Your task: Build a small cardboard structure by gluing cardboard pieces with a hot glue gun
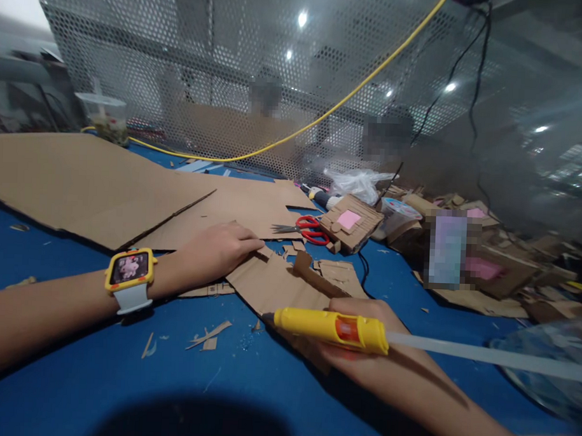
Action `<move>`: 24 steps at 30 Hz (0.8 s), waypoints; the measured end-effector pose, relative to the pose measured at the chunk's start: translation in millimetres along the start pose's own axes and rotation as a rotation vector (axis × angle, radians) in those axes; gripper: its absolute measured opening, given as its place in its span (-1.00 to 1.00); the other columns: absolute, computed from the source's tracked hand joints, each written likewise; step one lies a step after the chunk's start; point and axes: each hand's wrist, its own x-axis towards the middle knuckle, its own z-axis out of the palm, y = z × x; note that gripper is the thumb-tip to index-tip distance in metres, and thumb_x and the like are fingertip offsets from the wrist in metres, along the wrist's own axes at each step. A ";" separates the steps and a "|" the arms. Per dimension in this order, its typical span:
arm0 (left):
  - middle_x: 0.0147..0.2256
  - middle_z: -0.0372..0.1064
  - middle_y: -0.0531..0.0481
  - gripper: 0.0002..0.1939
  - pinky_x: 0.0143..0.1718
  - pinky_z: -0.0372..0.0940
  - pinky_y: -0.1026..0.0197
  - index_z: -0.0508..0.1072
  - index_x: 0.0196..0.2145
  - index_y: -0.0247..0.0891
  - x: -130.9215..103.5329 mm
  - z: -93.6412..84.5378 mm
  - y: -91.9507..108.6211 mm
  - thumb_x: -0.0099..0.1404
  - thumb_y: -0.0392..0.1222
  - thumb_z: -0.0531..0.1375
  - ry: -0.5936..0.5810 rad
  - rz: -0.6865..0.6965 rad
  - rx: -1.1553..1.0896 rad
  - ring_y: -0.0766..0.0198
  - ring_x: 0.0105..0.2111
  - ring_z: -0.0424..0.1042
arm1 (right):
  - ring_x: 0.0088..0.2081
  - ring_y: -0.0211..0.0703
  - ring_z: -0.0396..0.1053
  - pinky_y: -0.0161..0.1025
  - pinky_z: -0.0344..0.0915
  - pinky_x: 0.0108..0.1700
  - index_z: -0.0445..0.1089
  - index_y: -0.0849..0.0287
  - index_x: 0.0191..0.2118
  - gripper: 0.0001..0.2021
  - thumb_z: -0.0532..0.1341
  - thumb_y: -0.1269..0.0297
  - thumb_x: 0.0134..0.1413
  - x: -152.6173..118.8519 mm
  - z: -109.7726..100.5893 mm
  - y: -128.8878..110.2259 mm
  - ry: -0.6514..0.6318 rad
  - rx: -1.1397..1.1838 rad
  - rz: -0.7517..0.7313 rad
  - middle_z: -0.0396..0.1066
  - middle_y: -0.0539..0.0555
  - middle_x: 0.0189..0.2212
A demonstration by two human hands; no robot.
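Note:
My right hand (363,335) is wrapped round a yellow hot glue gun (311,323), its dark nozzle pointing left just over the edge of a cardboard piece (262,284). A long translucent glue stick (458,352) runs out of the gun's back end. My left hand (223,247), with a yellow-and-white watch on the wrist, grips the upper left end of the same cardboard piece. Its fingers are pressed together, and the thumb is hidden. A bent cardboard strip (317,276) stands up along the piece's far side. Beyond it lie red-handled scissors (309,230), blades parted.
Large cardboard sheets (82,179) cover the back left of the blue table (171,379). A cardboard box (352,223) with a pink patch, a plastic bag (356,182) and piled cardboard scraps stand right. A plastic cup (108,119) is at back left; a yellow cable (342,112) hangs before perforated mesh.

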 end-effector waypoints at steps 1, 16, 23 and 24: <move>-0.17 0.62 -0.19 -0.75 -0.22 0.43 0.17 0.60 -0.08 -0.29 0.2 0.3 -0.2 0.46 -0.36 0.12 -0.002 -0.003 -0.006 0.13 -0.24 0.58 | -0.62 -0.25 0.23 -0.32 0.19 -0.56 0.50 0.04 -0.49 -0.79 0.29 0.18 0.16 0.4 0.0 -0.2 0.000 0.016 0.011 0.29 -0.09 -0.68; -0.17 0.64 -0.19 -0.72 -0.21 0.46 0.15 0.60 -0.07 -0.29 0.3 -1.3 -0.5 0.48 -0.33 0.08 -0.003 0.016 0.028 0.12 -0.23 0.59 | -0.62 -0.29 0.24 -0.36 0.11 -0.62 0.43 0.12 -0.56 -0.83 0.30 0.23 -0.02 -7.7 -1.4 5.2 -0.019 -0.042 0.157 0.37 -0.04 -0.63; -0.16 0.64 -0.18 -0.73 -0.21 0.45 0.15 0.60 -0.06 -0.30 1.2 -2.1 0.0 0.48 -0.34 0.10 -0.027 0.000 0.034 0.11 -0.22 0.59 | -0.58 -0.23 0.29 -0.31 0.17 -0.58 0.40 0.09 -0.56 -0.86 0.29 0.21 -0.09 -11.9 -2.0 9.2 0.022 -0.045 0.211 0.36 -0.01 -0.61; -0.16 0.64 -0.18 -0.73 -0.20 0.45 0.15 0.60 -0.06 -0.29 0.9 -2.4 0.3 0.48 -0.34 0.09 -0.035 -0.007 0.033 0.11 -0.21 0.59 | -0.58 -0.22 0.29 -0.30 0.18 -0.58 0.39 0.09 -0.56 -0.85 0.29 0.20 -0.10 -12.2 -1.8 8.9 0.013 -0.043 0.237 0.36 -0.01 -0.61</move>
